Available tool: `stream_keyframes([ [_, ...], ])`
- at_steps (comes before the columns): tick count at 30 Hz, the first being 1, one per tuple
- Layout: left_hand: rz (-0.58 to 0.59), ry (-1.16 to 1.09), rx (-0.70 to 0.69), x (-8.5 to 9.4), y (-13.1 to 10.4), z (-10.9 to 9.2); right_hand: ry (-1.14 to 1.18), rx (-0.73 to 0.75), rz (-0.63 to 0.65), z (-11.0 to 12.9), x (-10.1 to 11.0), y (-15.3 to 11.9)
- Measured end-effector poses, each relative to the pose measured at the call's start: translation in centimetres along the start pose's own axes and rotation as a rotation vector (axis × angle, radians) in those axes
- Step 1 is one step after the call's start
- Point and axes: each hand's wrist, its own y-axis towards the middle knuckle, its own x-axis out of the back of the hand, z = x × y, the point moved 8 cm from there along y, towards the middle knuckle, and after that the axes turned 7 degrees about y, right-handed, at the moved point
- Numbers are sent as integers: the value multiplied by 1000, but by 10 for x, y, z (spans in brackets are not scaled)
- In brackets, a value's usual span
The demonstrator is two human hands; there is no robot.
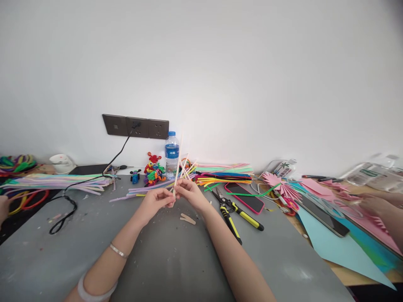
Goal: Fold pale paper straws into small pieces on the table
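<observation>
My left hand (157,203) and my right hand (189,193) meet above the middle of the grey table (176,260). Fingers of both are closed on the lower end of a thin pale stick (177,167), which stands nearly upright. More pale sticks (185,167) show crossed just behind my right hand; whether it holds them is unclear. Below the hands lie short wooden pieces (188,219). Yellow-and-black pliers (231,212) rest open to the right of my right forearm.
Behind are a water bottle (171,157), pipe cleaner bundles (223,174) and small colourful figures (153,172). A red-edged phone (245,198) lies right; a black cable (72,201) crosses left. Other people's hands show at the right (374,205) and left (3,207) edges.
</observation>
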Motion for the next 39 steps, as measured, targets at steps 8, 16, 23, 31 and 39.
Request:
stream_keyframes([
  [8, 159, -217, 95, -12, -7, 0, -5, -90, 203, -3, -12, -7],
  [16, 242, -302, 205, -23, -12, 3, 19, -118, 240, -4, -19, -12],
  [23, 249, -284, 172, -24, -12, 0, 66, -108, 210, -5, -18, -9],
  [31, 230, -299, 151, -20, -9, 1, 73, -54, 174, -1, -16, -7],
  [39, 175, -358, 100, -16, -8, -9, -10, 86, 146, 12, -20, -7],
])
